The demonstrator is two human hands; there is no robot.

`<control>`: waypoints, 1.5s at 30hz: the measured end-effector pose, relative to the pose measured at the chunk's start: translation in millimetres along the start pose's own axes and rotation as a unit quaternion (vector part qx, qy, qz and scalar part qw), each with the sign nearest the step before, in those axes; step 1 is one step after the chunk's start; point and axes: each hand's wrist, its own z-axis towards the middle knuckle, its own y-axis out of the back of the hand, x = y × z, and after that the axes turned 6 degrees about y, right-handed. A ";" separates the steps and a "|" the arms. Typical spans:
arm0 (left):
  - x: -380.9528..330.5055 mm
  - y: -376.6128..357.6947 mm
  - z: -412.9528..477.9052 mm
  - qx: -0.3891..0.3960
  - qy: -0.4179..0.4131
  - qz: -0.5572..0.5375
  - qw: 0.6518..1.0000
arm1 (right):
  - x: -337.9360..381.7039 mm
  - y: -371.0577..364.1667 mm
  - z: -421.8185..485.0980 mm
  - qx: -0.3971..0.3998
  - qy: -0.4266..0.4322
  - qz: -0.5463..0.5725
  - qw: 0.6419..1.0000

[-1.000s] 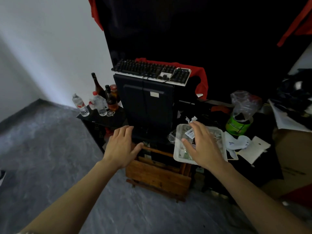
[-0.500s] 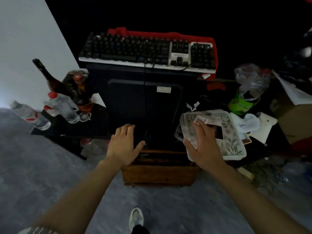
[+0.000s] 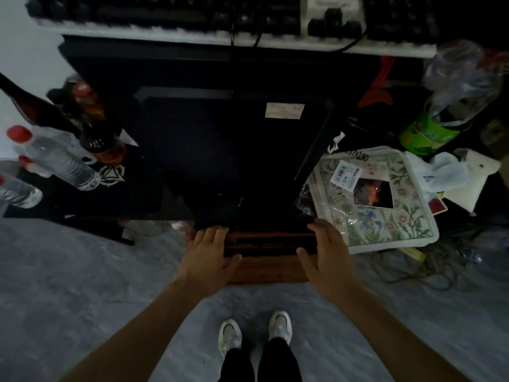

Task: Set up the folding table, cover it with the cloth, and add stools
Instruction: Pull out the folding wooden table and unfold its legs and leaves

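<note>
Low over the grey floor (image 3: 82, 285), just fwd of the person's white shoes (image 3: 230, 337), both hands are spread w/ fingers straight and relaxed, palms down, holding nothing. The left hand (image 3: 208, 253) is at the left end of a brown folded wooden piece (image 3: 268, 268), the right hand (image 3: 327, 252) at its right end, thumbs pointing inward over the wood; actual contact can't be told. The wooden piece sits on the floor against the foot of a tall black flat panel (image 3: 220, 150) w/ a small white label (image 3: 285, 110). Just right of the right hand's fingertips lies a floral cloth in a clear plastic pack (image 3: 391, 216), flat, w/ a barcode sticker (image 3: 345, 173) on top. Beyond it: a green plastic bottle (image 3: 424, 133) under a crumpled clear bag, plus white paper scraps. Tangled cables (image 3: 427, 268) lie on the floor near the pack. To the left, a low black surface (image 3: 124, 194) carries clear red-capped water bottles (image 3: 60, 158) and a dark glass bottle (image 3: 35, 111). On top of the panel sits a black-keyed keyboard (image 3: 192, 12), blurred.
</note>
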 end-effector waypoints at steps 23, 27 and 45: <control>38.6 -163.2 103.2 0.035 -0.023 0.062 0.997 | -109.3 -169.9 62.8 0.152 -0.054 -0.077 0.984; 37.6 -169.9 119.9 0.035 -0.025 0.102 0.994 | -117.8 -177.1 80.4 0.146 -0.050 -0.121 0.981; 25.5 -207.0 50.8 0.130 -0.092 0.175 0.972 | -120.1 -195.7 7.0 0.199 -0.017 -0.225 0.954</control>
